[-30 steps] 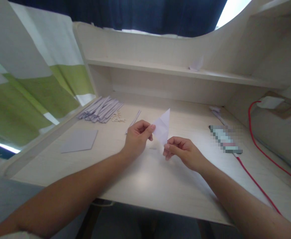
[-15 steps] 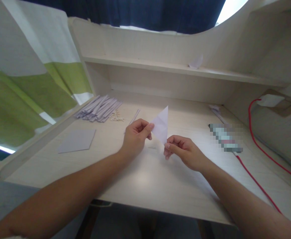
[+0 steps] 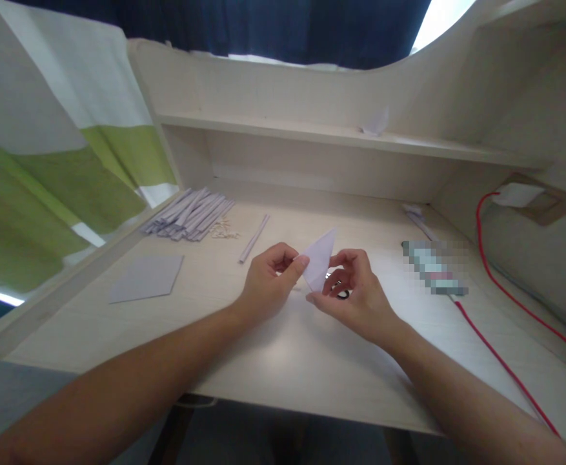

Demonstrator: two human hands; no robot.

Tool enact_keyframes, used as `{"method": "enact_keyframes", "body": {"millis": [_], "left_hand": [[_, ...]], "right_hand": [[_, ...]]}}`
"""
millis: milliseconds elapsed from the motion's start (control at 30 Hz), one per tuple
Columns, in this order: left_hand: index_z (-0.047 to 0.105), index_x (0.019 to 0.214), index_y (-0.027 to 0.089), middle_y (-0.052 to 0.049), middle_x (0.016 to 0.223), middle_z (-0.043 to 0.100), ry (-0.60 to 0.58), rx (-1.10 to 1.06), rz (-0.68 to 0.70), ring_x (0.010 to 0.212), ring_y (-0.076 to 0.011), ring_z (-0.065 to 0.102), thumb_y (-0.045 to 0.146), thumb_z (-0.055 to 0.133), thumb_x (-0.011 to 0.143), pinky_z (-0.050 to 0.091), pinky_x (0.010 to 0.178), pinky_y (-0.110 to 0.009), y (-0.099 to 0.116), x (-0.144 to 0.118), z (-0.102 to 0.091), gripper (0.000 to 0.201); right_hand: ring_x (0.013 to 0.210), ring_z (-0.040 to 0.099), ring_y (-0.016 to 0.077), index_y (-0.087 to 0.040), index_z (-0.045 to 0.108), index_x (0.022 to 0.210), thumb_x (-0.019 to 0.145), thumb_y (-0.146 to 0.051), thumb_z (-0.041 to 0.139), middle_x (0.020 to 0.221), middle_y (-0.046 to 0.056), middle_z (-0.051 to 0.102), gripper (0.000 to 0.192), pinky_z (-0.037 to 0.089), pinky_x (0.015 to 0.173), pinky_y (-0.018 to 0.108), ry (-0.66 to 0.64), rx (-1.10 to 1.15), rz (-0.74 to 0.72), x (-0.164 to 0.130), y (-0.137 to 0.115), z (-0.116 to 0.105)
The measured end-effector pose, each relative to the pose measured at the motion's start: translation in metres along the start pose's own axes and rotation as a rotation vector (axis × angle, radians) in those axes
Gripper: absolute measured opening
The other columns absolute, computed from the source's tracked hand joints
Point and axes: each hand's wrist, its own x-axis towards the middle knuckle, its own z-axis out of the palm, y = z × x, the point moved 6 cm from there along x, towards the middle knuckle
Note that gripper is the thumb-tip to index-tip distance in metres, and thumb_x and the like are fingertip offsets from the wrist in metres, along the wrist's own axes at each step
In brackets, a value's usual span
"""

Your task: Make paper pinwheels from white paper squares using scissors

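My left hand point(image 3: 275, 274) pinches a small folded sheet of white paper point(image 3: 320, 258) between thumb and fingers. The paper comes to a point at its upper right. At its right and lower edges is my right hand point(image 3: 353, 290), thumb and fingers spread apart and curved around that side, not closed on it. Behind the right fingers shows part of a dark curved object point(image 3: 343, 294), mostly hidden. Beyond my left hand a single rolled paper stick point(image 3: 254, 239) lies on the desk.
A heap of rolled paper sticks point(image 3: 190, 213) and small pale bits point(image 3: 223, 229) lie at the back left, with a stack of paper squares point(image 3: 147, 278) nearer. At right are a blurred phone point(image 3: 432, 268) and a red cable point(image 3: 505, 368). A shelf point(image 3: 283, 132) spans the back.
The folded paper has tilted and come slightly lower. My right hand has loosened from its lower corner, and its fingers have spread. The dark curved object now shows behind them.
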Motion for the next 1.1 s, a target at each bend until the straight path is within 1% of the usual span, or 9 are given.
{"method": "enact_keyframes", "body": {"millis": [67, 200, 367, 433, 567, 733, 833, 900, 1100], "left_hand": [[0.061, 0.066, 0.018, 0.002, 0.062, 0.059, -0.016, 0.013, 0.004, 0.06, -0.0117, 0.055, 0.035, 0.068, 0.092, 0.043, 0.057, -0.025, 0.0, 0.0, 0.001, 0.031], [0.063, 0.07, 0.018, 0.002, 0.062, 0.059, -0.055, 0.024, 0.004, 0.059, -0.0116, 0.054, 0.036, 0.07, 0.09, 0.042, 0.057, -0.025, -0.002, 0.0, 0.004, 0.028], [0.064, 0.071, 0.018, 0.002, 0.064, 0.06, -0.08, 0.051, 0.008, 0.06, -0.012, 0.054, 0.036, 0.072, 0.088, 0.043, 0.058, -0.025, -0.003, 0.0, 0.005, 0.026], [0.065, 0.071, 0.018, 0.001, 0.066, 0.061, -0.1, 0.08, 0.017, 0.062, -0.0123, 0.054, 0.035, 0.072, 0.087, 0.043, 0.058, -0.025, -0.002, -0.001, 0.006, 0.025], [0.066, 0.073, 0.019, 0.0, 0.069, 0.063, -0.159, 0.078, 0.014, 0.065, -0.013, 0.056, 0.04, 0.076, 0.086, 0.045, 0.06, -0.025, 0.0, -0.003, 0.008, 0.028], [0.064, 0.077, 0.019, 0.0, 0.069, 0.063, -0.18, -0.03, 0.017, 0.065, -0.0133, 0.058, 0.046, 0.077, 0.085, 0.047, 0.062, -0.026, 0.002, -0.003, 0.008, 0.031], [0.062, 0.08, 0.019, 0.001, 0.067, 0.062, -0.156, -0.135, -0.032, 0.062, -0.0132, 0.058, 0.045, 0.069, 0.09, 0.048, 0.061, -0.026, -0.001, 0.0, 0.006, 0.029], [0.06, 0.08, 0.02, 0.001, 0.064, 0.061, -0.125, -0.159, -0.08, 0.059, -0.013, 0.058, 0.043, 0.068, 0.089, 0.048, 0.059, -0.026, -0.005, 0.004, 0.004, 0.026], [0.066, 0.078, 0.016, -0.001, 0.074, 0.069, -0.129, -0.17, -0.239, 0.065, -0.0141, 0.063, 0.027, 0.077, 0.073, 0.048, 0.057, -0.024, -0.018, 0.015, 0.003, 0.016]], "right_hand": [[0.068, 0.067, 0.0179, -0.028, 0.046, 0.106, 0.074, -0.035, 0.091, 0.087, -0.002, 0.067, 0.055, 0.053, 0.057, 0.032, -0.01, -0.087, -0.008, -0.001, -0.001, 0.0], [0.068, 0.065, 0.0163, -0.026, 0.051, 0.1, 0.08, -0.034, 0.086, 0.085, -0.002, 0.065, 0.041, 0.053, 0.061, 0.033, -0.049, -0.142, -0.07, -0.001, -0.005, 0.0], [0.071, 0.065, 0.0177, -0.026, 0.051, 0.103, 0.074, -0.039, 0.091, 0.088, -0.001, 0.066, 0.051, 0.052, 0.062, 0.033, -0.036, -0.152, -0.04, 0.0, -0.003, 0.0], [0.069, 0.064, 0.0172, -0.026, 0.051, 0.101, 0.075, -0.04, 0.09, 0.085, -0.001, 0.065, 0.049, 0.051, 0.06, 0.032, -0.04, -0.153, -0.019, -0.001, -0.003, 0.0], [0.066, 0.061, 0.0156, -0.025, 0.053, 0.095, 0.086, -0.036, 0.08, 0.083, -0.001, 0.064, 0.03, 0.049, 0.059, 0.031, -0.093, -0.083, 0.003, 0.0, -0.004, 0.003], [0.072, 0.06, 0.0166, -0.023, 0.059, 0.092, 0.09, -0.038, 0.076, 0.084, 0.001, 0.063, 0.023, 0.048, 0.064, 0.031, -0.107, 0.091, 0.027, 0.001, -0.001, 0.003], [0.073, 0.06, 0.0175, -0.023, 0.059, 0.088, 0.093, -0.031, 0.071, 0.08, 0.0, 0.062, 0.015, 0.047, 0.067, 0.032, -0.116, 0.194, 0.023, 0.001, 0.001, 0.003], [0.073, 0.06, 0.018, -0.023, 0.059, 0.086, 0.095, -0.026, 0.066, 0.078, 0.0, 0.063, 0.011, 0.047, 0.069, 0.033, -0.143, 0.229, 0.023, 0.001, 0.002, 0.004], [0.072, 0.054, 0.0185, -0.023, 0.064, 0.085, 0.094, -0.023, 0.057, 0.077, 0.0, 0.059, 0.012, 0.042, 0.065, 0.033, -0.138, 0.088, 0.004, -0.002, -0.004, -0.004]]}}
